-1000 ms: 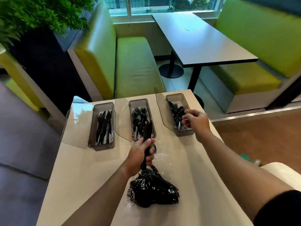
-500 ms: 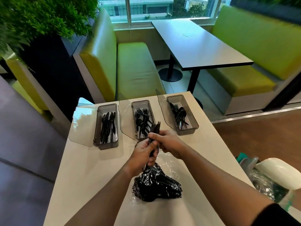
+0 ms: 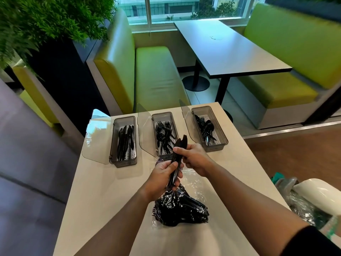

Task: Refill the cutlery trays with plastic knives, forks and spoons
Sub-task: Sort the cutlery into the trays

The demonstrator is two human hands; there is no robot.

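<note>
Both hands on one cutlery bundle, sorting over the bench.

Left hand (image 3: 164, 179) fingers wrapped round the bundle (image 3: 177, 159) just above the bag (image 3: 180, 209), likely to steady the stack. Right hand (image 3: 193, 159) fingers pinch its upper part, probably peeling pieces off. Piece type: cannot tell. Trays just beyond the fingers, lids open for dropping in: knives (image 3: 124, 141) far-left, forks (image 3: 164, 135) straight ahead, spoons (image 3: 209, 129) far-right. All part filled.

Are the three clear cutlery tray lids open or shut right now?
Open: each clear hinged lid is swung out left of its grey plastic tray, exposing black cutlery.
</note>
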